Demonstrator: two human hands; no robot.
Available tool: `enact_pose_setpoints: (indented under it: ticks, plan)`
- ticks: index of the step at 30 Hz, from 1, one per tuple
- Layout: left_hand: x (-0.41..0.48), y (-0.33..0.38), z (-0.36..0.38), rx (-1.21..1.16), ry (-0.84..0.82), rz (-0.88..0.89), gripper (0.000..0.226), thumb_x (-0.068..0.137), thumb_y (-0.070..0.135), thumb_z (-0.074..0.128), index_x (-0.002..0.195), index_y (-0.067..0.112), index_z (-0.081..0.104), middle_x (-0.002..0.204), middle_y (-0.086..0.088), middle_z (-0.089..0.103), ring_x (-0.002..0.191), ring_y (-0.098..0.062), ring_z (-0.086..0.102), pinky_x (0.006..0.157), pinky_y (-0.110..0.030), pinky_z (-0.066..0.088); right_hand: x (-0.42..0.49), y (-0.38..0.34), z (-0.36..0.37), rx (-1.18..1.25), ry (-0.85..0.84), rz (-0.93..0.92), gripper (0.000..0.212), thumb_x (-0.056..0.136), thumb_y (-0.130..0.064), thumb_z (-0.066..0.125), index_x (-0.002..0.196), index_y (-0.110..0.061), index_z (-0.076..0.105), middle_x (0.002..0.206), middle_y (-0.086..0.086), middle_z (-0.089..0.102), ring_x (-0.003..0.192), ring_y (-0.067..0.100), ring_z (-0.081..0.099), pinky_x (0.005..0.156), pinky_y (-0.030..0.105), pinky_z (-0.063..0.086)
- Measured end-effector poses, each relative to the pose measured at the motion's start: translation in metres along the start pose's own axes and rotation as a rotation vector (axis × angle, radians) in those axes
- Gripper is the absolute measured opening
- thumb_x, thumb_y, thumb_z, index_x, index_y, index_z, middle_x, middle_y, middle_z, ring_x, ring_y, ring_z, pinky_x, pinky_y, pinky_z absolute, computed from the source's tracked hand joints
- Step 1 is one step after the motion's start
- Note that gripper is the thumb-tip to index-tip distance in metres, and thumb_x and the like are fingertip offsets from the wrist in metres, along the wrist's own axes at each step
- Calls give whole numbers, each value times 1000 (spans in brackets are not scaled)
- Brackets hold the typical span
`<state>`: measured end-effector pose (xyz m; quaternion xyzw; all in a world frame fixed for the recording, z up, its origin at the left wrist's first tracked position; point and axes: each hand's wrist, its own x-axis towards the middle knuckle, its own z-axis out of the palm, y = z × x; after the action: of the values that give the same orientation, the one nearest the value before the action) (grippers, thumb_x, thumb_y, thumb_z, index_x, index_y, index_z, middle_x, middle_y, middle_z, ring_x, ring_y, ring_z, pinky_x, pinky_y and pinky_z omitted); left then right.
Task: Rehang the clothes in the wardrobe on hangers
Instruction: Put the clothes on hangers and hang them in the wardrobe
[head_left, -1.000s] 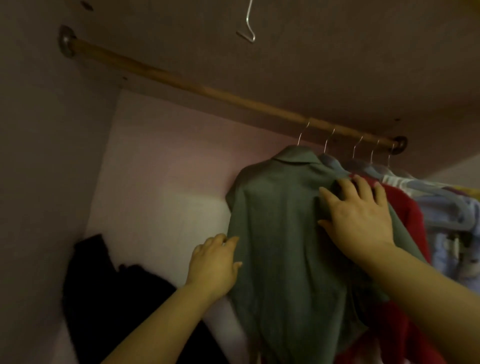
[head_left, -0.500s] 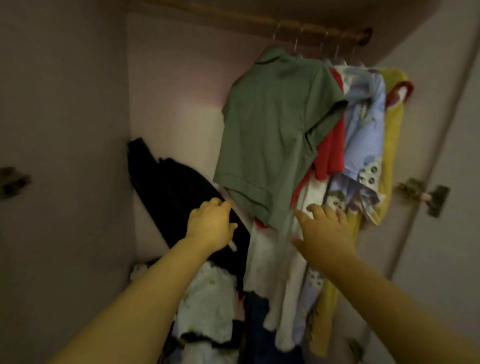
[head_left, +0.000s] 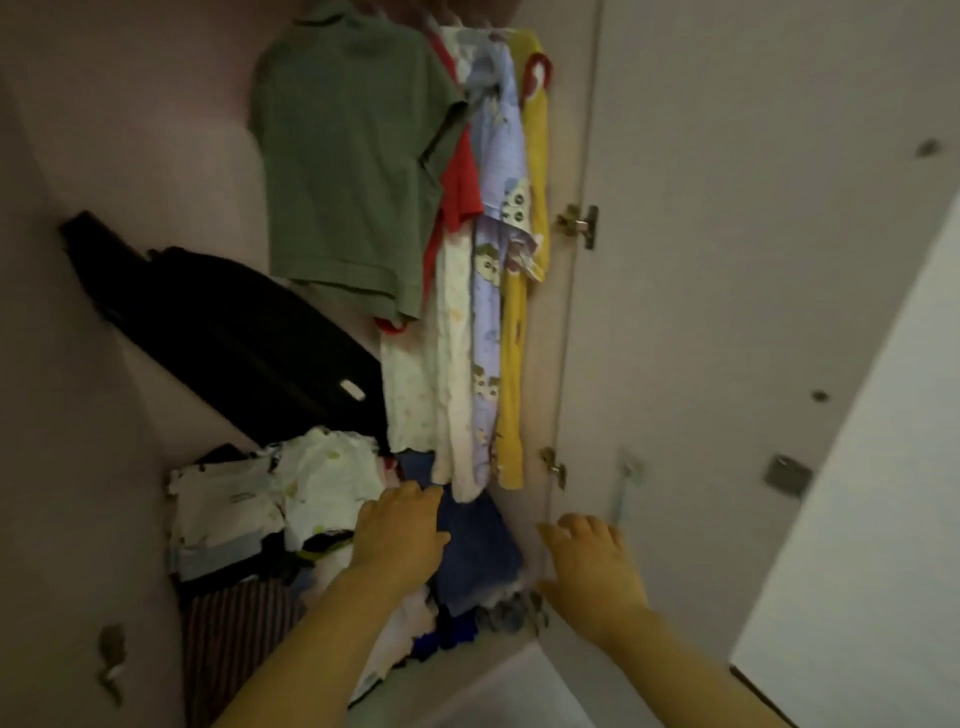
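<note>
1. The right hand (head_left: 592, 566) is nearest. Its fingers are spread and relaxed and it holds nothing. It hovers close to the wardrobe's right side wall (head_left: 556, 364), just right of the clothes pile.
2. The left hand (head_left: 400, 535) reaches forward with fingers nearly straight and also holds nothing. It lies over the left edge of a dark blue garment (head_left: 478, 551); whether it touches the cloth cannot be told.
3. That garment lies between the hands, nearer the left one. Its long axis runs away from the person, so it seems the likely next pick.
4. White printed clothes (head_left: 311, 483) lie beside it on the left, and a striped garment (head_left: 228, 639) lies nearer, low on the left.
5. Just beyond the left fingertips, the hem of a hanging white garment (head_left: 441, 364) drapes over the blue garment's far end and may snag a lift.
6. Farther back, a black bag (head_left: 223, 322) leans on the wall. Above it a green polo shirt (head_left: 353, 166) already hangs, though the rail is out of view.
</note>
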<state>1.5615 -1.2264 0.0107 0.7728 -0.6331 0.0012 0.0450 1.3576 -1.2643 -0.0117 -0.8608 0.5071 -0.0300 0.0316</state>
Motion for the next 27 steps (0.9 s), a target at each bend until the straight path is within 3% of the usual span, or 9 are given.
enact_pose_setpoints:
  ticks: [7,16,27]
  plan:
    - [-114,62,58,5,-133,378,48,95,35,44,141,24,33,135,-2,43,121,-24,42,94,-35,38,-191,4,54,76,-68,397,64,91,-45,51,146,-25,25,144,2,34,134,25,28,114,42,16]
    - [-334,186,94,-4,-337,1009,54,96,37,42,145,25,25,142,0,37,128,-21,36,102,-32,29,-518,-28,82,133,-160,1091,59,92,-42,52,143,-22,31,143,3,35,132,26,32,111,39,23]
    - [-677,316,65,23,-379,1742,52,95,41,45,141,24,31,139,-2,40,126,-23,38,101,-35,30,-882,-175,72,154,-13,1761,60,89,-48,52,141,-28,33,140,0,38,129,20,35,106,30,27]
